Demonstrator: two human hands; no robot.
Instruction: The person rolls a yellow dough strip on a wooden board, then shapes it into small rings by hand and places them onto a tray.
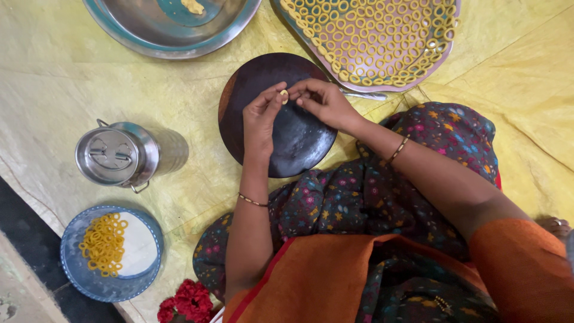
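Small piece of yellow dough (284, 94), pinched between the fingertips of both hands over the upper part of the dark round board (299, 143); it looks like a short strand being bent into a ring, though it is too small to be sure of its shape. Left hand (261, 116): thumb and forefinger closed together on the near end of the piece, other fingers curled under. Right hand (323, 100): thumb and forefinger closed on the other side, remaining fingers loosely bent. Judgement on handling: very light, soft and pliable, likely slightly tacky; it will deform or tear under any firm squeeze, so hold only at the ends with fingertip pads and light pressure, leaving the middle free to curve. Board is smooth, slightly glossy and flat, resting on the yellow sheet (60, 78) against the person's lap. At 1 o'clock from the board, touching its edge region: large round tray (449, 45) covered with rows of finished yellow rings. At 11 o'clock: steel basin (119, 30) with a lump of dough inside. At 9 o'clock, well apart: lidded steel canister (116, 155). At 8 o'clock: blue perforated plate (81, 275) holding a heap of yellow rings (104, 243). Red flowers (186, 302) at 7 o'clock, near the knee.
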